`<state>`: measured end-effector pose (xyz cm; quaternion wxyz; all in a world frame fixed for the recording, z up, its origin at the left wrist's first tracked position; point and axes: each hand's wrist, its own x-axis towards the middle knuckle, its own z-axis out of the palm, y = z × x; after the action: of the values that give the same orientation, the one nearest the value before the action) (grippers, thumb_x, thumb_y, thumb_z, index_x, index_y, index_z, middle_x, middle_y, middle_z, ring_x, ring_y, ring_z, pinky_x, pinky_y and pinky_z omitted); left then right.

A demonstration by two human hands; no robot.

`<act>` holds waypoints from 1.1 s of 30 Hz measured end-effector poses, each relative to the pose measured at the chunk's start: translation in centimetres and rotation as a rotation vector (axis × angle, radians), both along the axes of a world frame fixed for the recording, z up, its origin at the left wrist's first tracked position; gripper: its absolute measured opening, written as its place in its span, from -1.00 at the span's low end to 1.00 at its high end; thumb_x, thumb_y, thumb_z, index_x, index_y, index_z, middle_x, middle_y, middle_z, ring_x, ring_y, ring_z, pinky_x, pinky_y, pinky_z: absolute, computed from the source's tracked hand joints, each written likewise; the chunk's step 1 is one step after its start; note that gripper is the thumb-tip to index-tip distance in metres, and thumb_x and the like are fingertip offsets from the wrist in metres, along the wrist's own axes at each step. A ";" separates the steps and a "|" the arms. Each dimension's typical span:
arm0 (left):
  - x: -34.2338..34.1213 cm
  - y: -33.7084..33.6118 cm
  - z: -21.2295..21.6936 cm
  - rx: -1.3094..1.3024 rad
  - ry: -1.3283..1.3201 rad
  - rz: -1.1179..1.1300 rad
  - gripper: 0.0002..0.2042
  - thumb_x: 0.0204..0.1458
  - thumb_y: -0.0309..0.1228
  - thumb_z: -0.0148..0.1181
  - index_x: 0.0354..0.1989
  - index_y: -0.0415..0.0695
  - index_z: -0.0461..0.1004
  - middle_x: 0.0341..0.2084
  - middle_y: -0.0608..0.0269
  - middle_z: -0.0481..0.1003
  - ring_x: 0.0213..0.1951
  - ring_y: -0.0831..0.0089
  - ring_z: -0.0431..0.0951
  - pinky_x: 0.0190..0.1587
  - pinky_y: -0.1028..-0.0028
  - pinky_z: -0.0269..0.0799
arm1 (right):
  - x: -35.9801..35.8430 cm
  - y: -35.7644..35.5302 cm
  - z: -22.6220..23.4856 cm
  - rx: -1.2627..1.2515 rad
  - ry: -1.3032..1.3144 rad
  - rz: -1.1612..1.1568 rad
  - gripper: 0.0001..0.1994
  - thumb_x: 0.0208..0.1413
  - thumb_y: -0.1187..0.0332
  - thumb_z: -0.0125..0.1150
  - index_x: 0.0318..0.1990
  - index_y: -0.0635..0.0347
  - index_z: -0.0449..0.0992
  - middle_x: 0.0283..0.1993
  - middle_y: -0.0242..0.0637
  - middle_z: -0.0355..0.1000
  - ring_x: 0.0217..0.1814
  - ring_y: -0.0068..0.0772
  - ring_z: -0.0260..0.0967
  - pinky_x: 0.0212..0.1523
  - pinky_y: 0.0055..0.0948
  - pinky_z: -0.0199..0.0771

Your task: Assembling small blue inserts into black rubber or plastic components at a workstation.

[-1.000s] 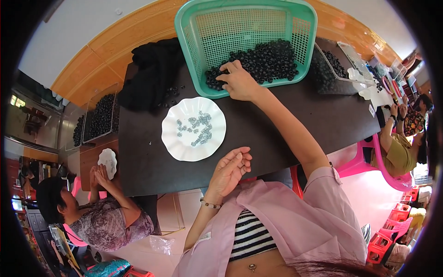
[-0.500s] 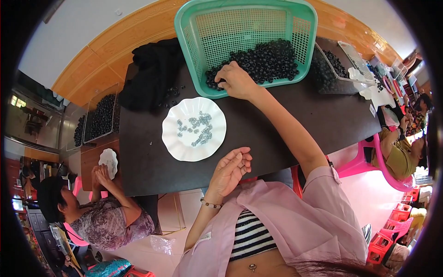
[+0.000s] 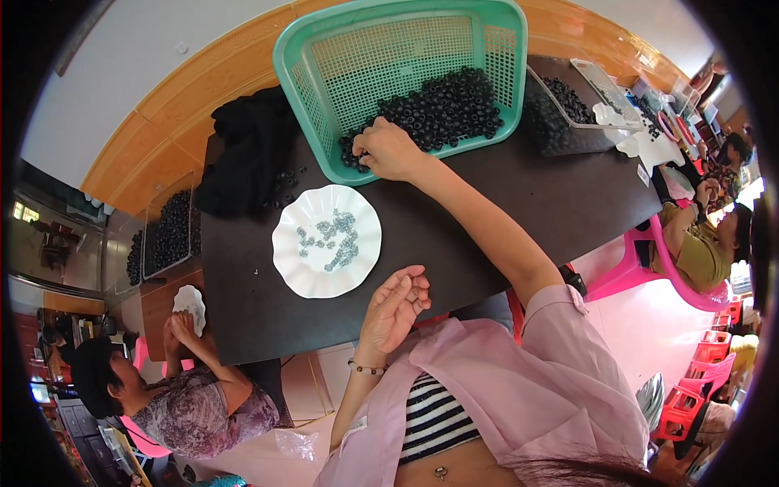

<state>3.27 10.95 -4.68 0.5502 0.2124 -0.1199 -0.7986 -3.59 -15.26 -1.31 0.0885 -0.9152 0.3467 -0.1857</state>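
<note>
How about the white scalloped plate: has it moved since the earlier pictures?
No. Against the dark tabletop and the green mesh basket, the white scalloped plate keeps its place by the basket's near left corner; the whole view has shifted.

Glossy, mesh-walled plastic is displayed by the green basket (image 3: pixel 389 53), a smooth, shiny finish by the white plate (image 3: pixel 312 281), a satin surface by the dark tabletop (image 3: pixel 251 316), and soft, matt fabric by the black cloth (image 3: pixel 243 150).
</note>
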 end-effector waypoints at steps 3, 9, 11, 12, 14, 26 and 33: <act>0.0 0.0 0.1 0.005 0.003 0.004 -0.76 0.23 -0.41 -0.04 0.00 -0.25 0.38 -0.28 0.23 0.48 -0.29 0.54 0.46 -0.17 0.46 0.41 | -0.6 0.1 0.3 0.024 -0.136 -0.011 -0.83 -0.09 0.43 0.26 -0.27 0.14 0.55 -0.32 -0.26 0.47 -0.12 -0.16 0.29 0.00 -0.24 0.30; -0.2 0.1 -0.2 -0.011 0.014 0.041 -0.76 0.20 -0.44 -0.01 -0.02 -0.25 0.41 -0.28 0.27 0.47 -0.28 0.55 0.44 -0.18 0.50 0.41 | -4.6 3.0 1.9 0.379 -0.530 0.036 -0.82 0.07 0.42 0.16 -0.17 0.18 0.56 -0.35 -0.35 0.50 -0.32 -0.51 0.31 -0.20 -0.51 0.32; -0.4 0.0 0.2 0.011 0.021 0.065 -0.77 0.19 -0.45 0.00 -0.03 -0.26 0.42 -0.30 0.28 0.47 -0.29 0.56 0.44 -0.19 0.51 0.40 | -6.3 5.9 3.4 0.547 -0.624 0.049 -0.81 0.12 0.42 0.12 -0.14 0.24 0.55 -0.29 -0.37 0.50 -0.30 -0.65 0.31 -0.23 -0.62 0.31; -0.4 0.0 0.5 0.039 0.007 0.078 -0.78 0.18 -0.43 0.01 -0.05 -0.26 0.42 -0.32 0.29 0.47 -0.31 0.58 0.43 -0.21 0.52 0.40 | -7.0 7.6 4.2 0.699 -0.688 0.035 -0.80 0.14 0.40 0.12 -0.13 0.26 0.55 -0.26 -0.36 0.51 -0.30 -0.65 0.31 -0.23 -0.63 0.31; -0.5 -0.2 1.0 0.079 -0.002 0.092 -0.78 0.18 -0.42 0.03 -0.08 -0.26 0.43 -0.35 0.31 0.46 -0.34 0.60 0.42 -0.23 0.54 0.39 | -8.3 10.3 4.5 0.864 -0.745 0.012 -0.79 0.15 0.37 0.11 -0.13 0.28 0.54 -0.23 -0.35 0.51 -0.30 -0.65 0.31 -0.23 -0.63 0.32; -1.4 -1.4 3.4 0.030 -0.039 0.119 -0.75 0.21 -0.27 0.03 -0.14 -0.21 0.45 -0.41 0.37 0.43 -0.42 0.65 0.37 -0.29 0.59 0.34 | -9.7 17.8 3.5 1.044 -1.043 0.026 -0.74 0.02 0.46 0.29 -0.11 0.29 0.52 -0.25 -0.36 0.49 -0.14 -0.58 0.37 -0.13 -0.61 0.35; -1.5 -0.9 2.7 0.055 -0.005 0.119 -0.75 0.20 -0.22 0.04 -0.17 -0.16 0.46 -0.42 0.42 0.44 -0.41 0.66 0.38 -0.29 0.59 0.35 | -9.9 18.4 4.6 0.451 -0.629 0.059 -0.63 -0.18 0.44 0.41 -0.11 0.16 0.56 -0.33 -0.45 0.48 -0.29 -0.50 0.21 -0.26 -0.50 0.26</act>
<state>1.75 10.02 -2.00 0.5903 0.2363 -0.0864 -0.7670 -13.48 3.11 3.30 0.3948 -0.7806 0.3083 -0.3737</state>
